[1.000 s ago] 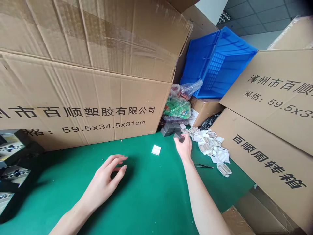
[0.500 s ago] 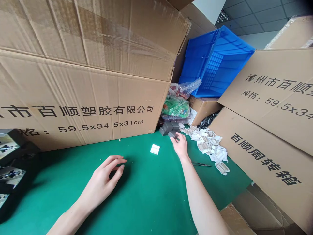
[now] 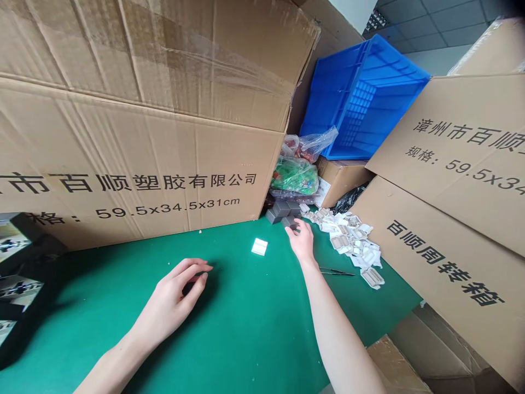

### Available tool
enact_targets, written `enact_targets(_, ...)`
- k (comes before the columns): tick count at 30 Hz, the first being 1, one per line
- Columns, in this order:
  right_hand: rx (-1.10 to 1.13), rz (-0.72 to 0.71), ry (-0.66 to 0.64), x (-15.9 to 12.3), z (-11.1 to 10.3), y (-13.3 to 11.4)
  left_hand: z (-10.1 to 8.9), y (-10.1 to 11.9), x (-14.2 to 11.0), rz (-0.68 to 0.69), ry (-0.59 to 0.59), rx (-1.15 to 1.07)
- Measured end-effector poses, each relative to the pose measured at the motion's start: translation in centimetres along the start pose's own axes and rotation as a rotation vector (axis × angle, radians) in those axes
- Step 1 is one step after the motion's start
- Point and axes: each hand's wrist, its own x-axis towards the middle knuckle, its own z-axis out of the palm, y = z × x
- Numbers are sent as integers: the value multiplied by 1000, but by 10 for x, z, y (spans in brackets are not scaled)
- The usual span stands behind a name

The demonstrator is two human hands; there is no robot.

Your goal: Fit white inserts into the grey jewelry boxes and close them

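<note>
My right hand (image 3: 302,239) reaches to the back of the green table, thumb and fingers closed around the near end of a small dark grey block (image 3: 288,221). More dark grey blocks (image 3: 281,208) are stacked directly behind it. My left hand (image 3: 178,295) hovers over the table at the left, fingers loosely curved and apart from the thumb, holding nothing. Between the two hands, farther back, lies a flat white square piece (image 3: 259,247). Tweezers (image 3: 337,272) lie just right of my right wrist, partly hidden by it.
A heap of small white packets (image 3: 348,238) spreads right of my right hand. Large cardboard boxes (image 3: 135,142) wall the back and right. Plastic bags (image 3: 296,175) and a tilted blue crate (image 3: 328,98) occupy the back corner. Dark stacked trays (image 3: 36,262) stand at left.
The view has shifted very slightly. My right hand stays at the same grey block, and my left thumb has come a little nearer its fingers.
</note>
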Motion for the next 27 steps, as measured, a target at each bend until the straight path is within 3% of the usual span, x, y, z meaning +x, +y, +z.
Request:
enact_targets(9,-49,-36,5,0,2,5,-1,2,1,-12,-15,-1)
enact_targets(18,-148,-123,103,-4,1,-4,2,1,-2,20,-6,39)
enact_targets(20,-160,-147,128,-5,1,-4,-1,7,1,55,3,70)
enact_targets(23,-238,-218,227,-5,2,0,-10,32,1,144,38,103)
enact_targets(25,-264,-243,281,-5,2,3,-12,54,-18,145,109,74)
enact_targets(27,-270,-261,314,-6,2,6,-5,70,-64,73,156,37)
